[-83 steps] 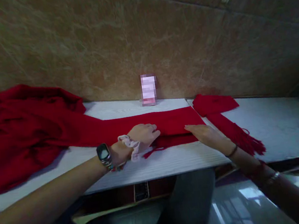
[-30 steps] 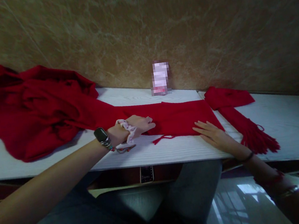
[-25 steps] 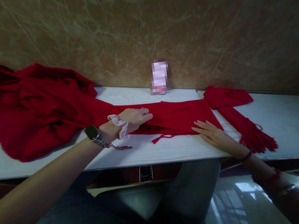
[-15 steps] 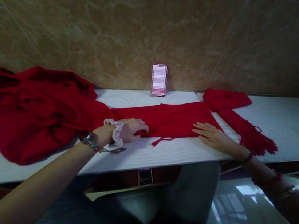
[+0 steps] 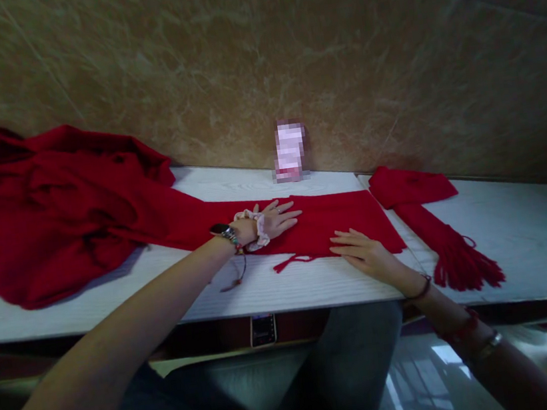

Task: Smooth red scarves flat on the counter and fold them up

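A long strip of red cloth (image 5: 335, 213) lies flat along the white table (image 5: 244, 289). My left hand (image 5: 278, 221) rests on it with spread fingers, palm down. Over its near right edge, my right hand (image 5: 365, 253) lies with fingers stretched out, holding nothing. A small red tassel (image 5: 284, 265) on a loop sticks out from the near edge between my hands. At the left, the strip runs into a large bunched heap of the same red cloth (image 5: 53, 214).
To the right lies a folded red piece with a fringe of tassels (image 5: 462, 261). A blurred pinkish card or phone (image 5: 290, 149) leans on the brown marbled wall (image 5: 186, 75). Another phone (image 5: 263, 329) sits below the table's front edge, above my legs.
My left hand has moved right along the cloth and changed from curled fingers to a flat, spread palm. My right hand has shifted slightly left along the near edge.
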`<state>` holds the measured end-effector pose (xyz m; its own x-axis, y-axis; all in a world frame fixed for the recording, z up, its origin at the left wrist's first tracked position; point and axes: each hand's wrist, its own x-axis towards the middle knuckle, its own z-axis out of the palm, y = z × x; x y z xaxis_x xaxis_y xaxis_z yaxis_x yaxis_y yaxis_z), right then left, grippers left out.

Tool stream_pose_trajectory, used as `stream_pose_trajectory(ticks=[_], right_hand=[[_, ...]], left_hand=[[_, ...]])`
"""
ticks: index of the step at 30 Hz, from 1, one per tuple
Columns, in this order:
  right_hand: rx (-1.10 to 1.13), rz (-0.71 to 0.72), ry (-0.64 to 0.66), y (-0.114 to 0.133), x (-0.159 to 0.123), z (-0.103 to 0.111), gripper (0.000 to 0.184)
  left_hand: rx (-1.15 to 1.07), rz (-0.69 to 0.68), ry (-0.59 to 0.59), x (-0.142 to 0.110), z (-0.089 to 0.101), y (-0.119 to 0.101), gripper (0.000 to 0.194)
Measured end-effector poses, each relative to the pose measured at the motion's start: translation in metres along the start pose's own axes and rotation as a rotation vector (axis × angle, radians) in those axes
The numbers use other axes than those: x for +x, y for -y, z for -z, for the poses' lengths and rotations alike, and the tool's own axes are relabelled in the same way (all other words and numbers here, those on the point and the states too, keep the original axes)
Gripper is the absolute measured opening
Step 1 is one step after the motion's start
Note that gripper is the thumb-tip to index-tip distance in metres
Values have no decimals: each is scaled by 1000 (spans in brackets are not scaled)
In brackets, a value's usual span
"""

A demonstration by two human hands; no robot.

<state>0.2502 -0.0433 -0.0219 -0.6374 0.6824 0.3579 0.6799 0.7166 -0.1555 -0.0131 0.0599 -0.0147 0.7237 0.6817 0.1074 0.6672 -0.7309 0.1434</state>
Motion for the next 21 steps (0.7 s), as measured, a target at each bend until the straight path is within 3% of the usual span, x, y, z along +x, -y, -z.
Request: stream_pose_trajectory(ticks=[3, 7, 13, 17, 21], right_hand=[[27, -1, -22, 0, -1, 1, 30], [47, -30, -48, 2, 2, 0, 28], [-32, -135, -69, 12, 13, -5, 23], [-57, -156, -91, 16, 18, -8, 22], [24, -179, -76, 16, 17, -6, 22]], left_hand=[[36, 102, -32, 5, 4, 12, 35], [61, 208, -57, 29, 18, 16, 37], [-55, 236, -7, 53, 19, 12, 29], [-30, 241, -14, 56, 13, 13, 31], [48, 231, -58, 57, 21, 13, 35]])
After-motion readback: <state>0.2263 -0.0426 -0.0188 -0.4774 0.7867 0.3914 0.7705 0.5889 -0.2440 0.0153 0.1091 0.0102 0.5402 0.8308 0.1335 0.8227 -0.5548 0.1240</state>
